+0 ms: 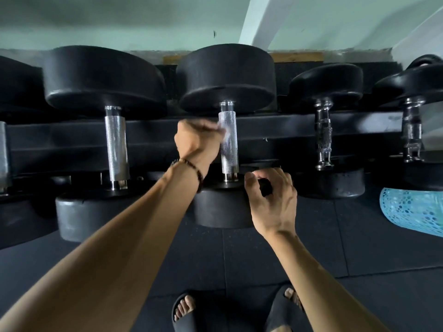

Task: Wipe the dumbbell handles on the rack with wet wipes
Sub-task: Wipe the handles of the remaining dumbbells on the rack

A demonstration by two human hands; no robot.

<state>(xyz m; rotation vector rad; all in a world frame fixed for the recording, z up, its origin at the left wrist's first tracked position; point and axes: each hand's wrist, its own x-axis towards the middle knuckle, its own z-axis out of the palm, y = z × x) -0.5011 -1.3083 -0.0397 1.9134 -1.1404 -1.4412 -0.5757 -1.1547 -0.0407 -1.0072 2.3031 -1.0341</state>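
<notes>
A black dumbbell with a knurled silver handle lies across the black rack in the middle. My left hand holds a small white wet wipe against the left side of that handle. My right hand hovers by the dumbbell's near black head, fingers loosely curled, holding nothing that I can see. Another silver handle sits to the left, and two darker chrome handles lie to the right.
More black dumbbells fill the rack on both sides. A blue mesh basket sits low at the right. Dark rubber floor tiles lie below, with my feet in black slippers at the bottom edge. A pale green wall is behind.
</notes>
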